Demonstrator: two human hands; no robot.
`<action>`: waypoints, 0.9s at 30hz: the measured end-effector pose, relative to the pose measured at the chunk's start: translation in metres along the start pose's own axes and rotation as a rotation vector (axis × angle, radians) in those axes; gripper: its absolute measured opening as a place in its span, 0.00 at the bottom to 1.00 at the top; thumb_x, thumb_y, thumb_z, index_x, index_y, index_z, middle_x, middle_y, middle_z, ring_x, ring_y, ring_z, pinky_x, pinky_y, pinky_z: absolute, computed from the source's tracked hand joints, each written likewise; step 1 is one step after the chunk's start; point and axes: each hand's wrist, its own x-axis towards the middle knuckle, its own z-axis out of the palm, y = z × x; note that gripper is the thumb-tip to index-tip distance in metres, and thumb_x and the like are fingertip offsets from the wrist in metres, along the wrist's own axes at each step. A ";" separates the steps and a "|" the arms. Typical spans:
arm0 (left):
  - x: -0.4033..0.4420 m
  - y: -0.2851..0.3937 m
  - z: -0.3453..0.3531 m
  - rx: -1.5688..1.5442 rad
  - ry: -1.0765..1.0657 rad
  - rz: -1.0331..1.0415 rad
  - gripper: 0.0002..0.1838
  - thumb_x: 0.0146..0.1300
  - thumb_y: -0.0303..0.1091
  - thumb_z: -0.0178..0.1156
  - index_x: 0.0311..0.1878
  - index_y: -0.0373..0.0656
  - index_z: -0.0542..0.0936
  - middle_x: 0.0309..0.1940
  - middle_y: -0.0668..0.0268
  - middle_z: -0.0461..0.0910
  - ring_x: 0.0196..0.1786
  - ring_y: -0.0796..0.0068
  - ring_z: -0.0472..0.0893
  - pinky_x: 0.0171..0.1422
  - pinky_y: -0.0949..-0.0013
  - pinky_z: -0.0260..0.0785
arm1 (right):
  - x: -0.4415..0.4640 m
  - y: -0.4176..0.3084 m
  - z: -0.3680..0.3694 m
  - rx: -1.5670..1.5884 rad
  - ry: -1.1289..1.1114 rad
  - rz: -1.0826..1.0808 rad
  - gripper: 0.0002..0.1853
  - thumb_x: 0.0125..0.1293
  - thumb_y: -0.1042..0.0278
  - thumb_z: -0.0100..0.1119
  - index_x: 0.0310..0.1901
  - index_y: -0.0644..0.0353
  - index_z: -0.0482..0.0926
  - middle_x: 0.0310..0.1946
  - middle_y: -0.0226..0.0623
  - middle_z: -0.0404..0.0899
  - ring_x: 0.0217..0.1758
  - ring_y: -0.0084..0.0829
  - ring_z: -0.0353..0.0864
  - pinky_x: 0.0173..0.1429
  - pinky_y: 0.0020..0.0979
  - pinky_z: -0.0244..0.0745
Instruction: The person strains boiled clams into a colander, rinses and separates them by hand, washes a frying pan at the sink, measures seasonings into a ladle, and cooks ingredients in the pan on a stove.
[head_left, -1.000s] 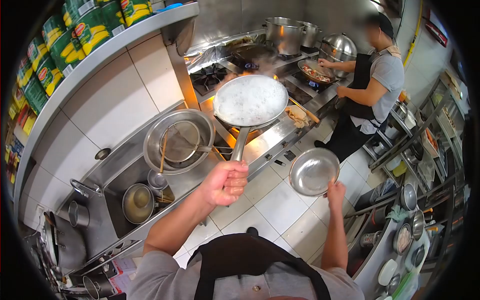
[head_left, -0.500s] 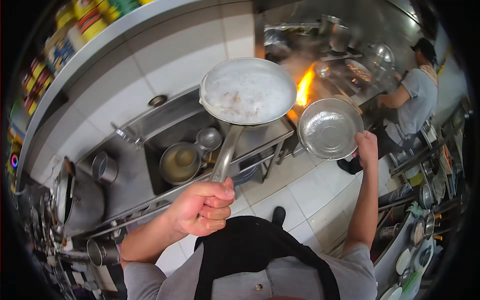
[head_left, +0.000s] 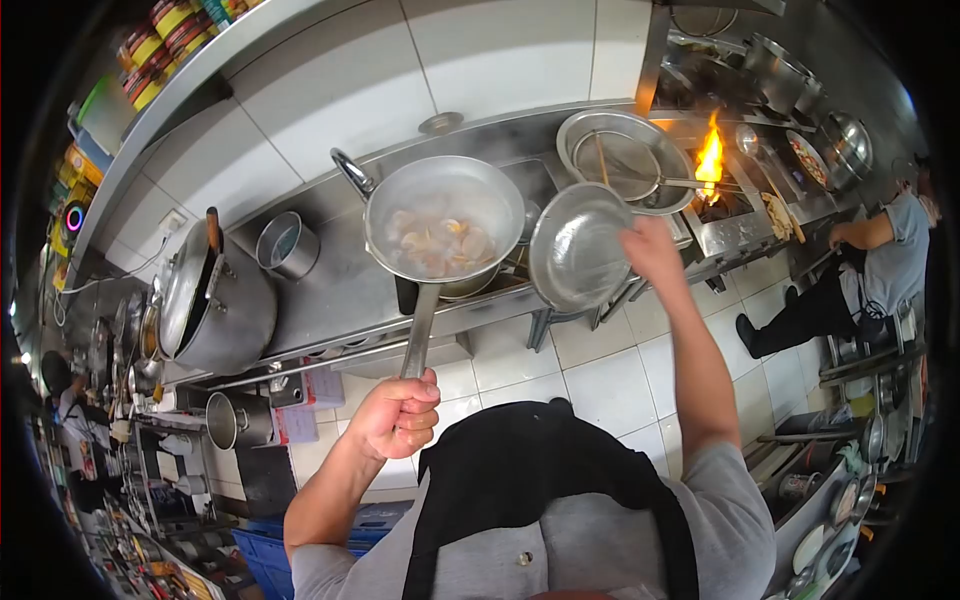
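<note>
My left hand [head_left: 395,415] is closed around the handle of a metal frying pan [head_left: 445,185], held out over the sink counter. Pale, brownish pieces of food [head_left: 445,243] lie in the pan under steam; I cannot make out their kind. With my right hand [head_left: 655,250], I grip the rim of a shallow metal bowl [head_left: 580,245]. It is tilted on its side, just right of the pan, and no food shows in it. Behind the bowl, a wide metal basin [head_left: 575,125] sits on the counter with a strainer [head_left: 628,165] in it.
A flame [head_left: 710,155] rises from the stove at the right, near a co-worker [head_left: 885,250]. A large lidded pot [head_left: 240,310] and a small metal pot [head_left: 288,250] stand left on the counter. A curved faucet [head_left: 352,172] is behind the pan.
My view has swung left. The bowl has moved closer to the pan and tilted. Food pieces now show in the pan, where earlier its inside looked whitish.
</note>
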 end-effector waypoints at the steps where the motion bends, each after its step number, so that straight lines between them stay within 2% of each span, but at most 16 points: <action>1: 0.000 0.000 -0.008 -0.013 -0.006 0.033 0.16 0.66 0.25 0.54 0.25 0.56 0.65 0.15 0.81 0.55 0.14 0.88 0.52 0.15 0.78 0.43 | 0.012 -0.015 0.020 -0.015 -0.037 0.017 0.19 0.54 0.60 0.59 0.24 0.74 0.75 0.23 0.62 0.75 0.27 0.54 0.79 0.36 0.48 0.74; 3: 0.001 -0.003 -0.014 -0.022 0.029 0.053 0.16 0.65 0.24 0.55 0.24 0.56 0.64 0.16 0.81 0.55 0.14 0.88 0.52 0.15 0.78 0.43 | 0.035 -0.030 0.058 -0.031 -0.056 0.006 0.18 0.56 0.60 0.57 0.25 0.73 0.78 0.28 0.61 0.78 0.36 0.57 0.82 0.42 0.49 0.76; 4: 0.003 -0.004 -0.015 0.019 0.065 0.071 0.17 0.65 0.24 0.55 0.24 0.56 0.64 0.16 0.81 0.55 0.14 0.88 0.52 0.15 0.78 0.43 | 0.048 -0.035 0.075 -0.030 -0.070 0.000 0.18 0.56 0.60 0.57 0.25 0.73 0.78 0.28 0.61 0.78 0.36 0.57 0.82 0.42 0.49 0.76; 6: 0.008 -0.005 -0.018 0.041 0.099 0.088 0.16 0.64 0.23 0.56 0.25 0.55 0.65 0.16 0.80 0.55 0.14 0.88 0.52 0.15 0.79 0.43 | 0.069 -0.048 0.101 -0.131 -0.153 0.055 0.17 0.57 0.60 0.56 0.31 0.71 0.81 0.35 0.60 0.81 0.45 0.57 0.82 0.49 0.49 0.76; 9: 0.026 -0.005 -0.018 -0.013 0.122 0.099 0.10 0.64 0.22 0.54 0.30 0.51 0.69 0.16 0.79 0.56 0.13 0.88 0.53 0.12 0.79 0.45 | 0.082 -0.058 0.114 -0.084 -0.193 0.138 0.17 0.58 0.60 0.56 0.37 0.69 0.83 0.40 0.58 0.83 0.49 0.56 0.82 0.53 0.48 0.76; 10: 0.033 -0.004 -0.017 -0.007 0.111 0.130 0.11 0.63 0.22 0.56 0.30 0.52 0.68 0.16 0.79 0.57 0.13 0.88 0.54 0.12 0.79 0.45 | 0.085 -0.058 0.117 -0.105 -0.234 0.151 0.18 0.58 0.61 0.57 0.40 0.68 0.83 0.43 0.57 0.83 0.50 0.55 0.82 0.54 0.48 0.76; 15: 0.070 0.004 -0.015 0.107 0.217 0.183 0.14 0.61 0.21 0.58 0.28 0.52 0.66 0.16 0.78 0.57 0.13 0.88 0.54 0.13 0.80 0.44 | 0.097 -0.046 0.131 -0.096 -0.324 0.194 0.17 0.58 0.63 0.57 0.42 0.68 0.82 0.45 0.58 0.82 0.53 0.54 0.82 0.55 0.47 0.76; 18: 0.089 0.009 -0.011 0.202 0.351 0.161 0.15 0.60 0.22 0.59 0.27 0.52 0.65 0.16 0.78 0.57 0.13 0.88 0.54 0.13 0.80 0.44 | 0.099 -0.033 0.155 -0.021 -0.304 0.311 0.16 0.57 0.63 0.59 0.42 0.66 0.84 0.45 0.55 0.84 0.54 0.53 0.82 0.56 0.46 0.77; 23: 0.113 0.010 -0.005 0.468 0.477 0.192 0.15 0.58 0.22 0.60 0.26 0.49 0.64 0.15 0.76 0.59 0.13 0.86 0.56 0.13 0.77 0.46 | 0.096 -0.008 0.177 0.043 -0.360 0.375 0.16 0.56 0.63 0.62 0.41 0.65 0.84 0.45 0.54 0.84 0.53 0.53 0.82 0.55 0.46 0.78; 24: 0.116 0.009 -0.002 0.470 0.475 0.190 0.15 0.58 0.22 0.60 0.26 0.49 0.64 0.15 0.76 0.59 0.13 0.86 0.56 0.13 0.77 0.46 | 0.095 0.000 0.183 0.049 -0.294 0.361 0.13 0.55 0.63 0.60 0.33 0.66 0.83 0.34 0.53 0.83 0.42 0.49 0.84 0.49 0.44 0.79; 25: 0.117 0.007 0.000 0.598 0.552 0.223 0.14 0.57 0.23 0.61 0.26 0.48 0.65 0.15 0.75 0.61 0.13 0.85 0.59 0.12 0.76 0.47 | 0.096 0.008 0.191 0.056 -0.230 0.347 0.14 0.54 0.63 0.57 0.24 0.67 0.82 0.23 0.51 0.83 0.31 0.46 0.86 0.42 0.41 0.80; 26: 0.118 0.005 0.002 0.723 0.630 0.256 0.13 0.56 0.23 0.61 0.26 0.47 0.66 0.15 0.73 0.63 0.13 0.84 0.61 0.12 0.74 0.49 | 0.094 0.016 0.199 0.054 -0.233 0.349 0.14 0.54 0.63 0.57 0.24 0.67 0.82 0.23 0.51 0.83 0.31 0.46 0.86 0.42 0.41 0.80; 27: 0.119 0.002 -0.001 0.716 0.631 0.254 0.13 0.56 0.23 0.61 0.26 0.47 0.66 0.15 0.73 0.63 0.13 0.84 0.61 0.12 0.74 0.49 | 0.092 0.020 0.204 0.118 -0.173 0.313 0.14 0.54 0.62 0.58 0.24 0.67 0.82 0.23 0.51 0.83 0.29 0.45 0.86 0.42 0.41 0.80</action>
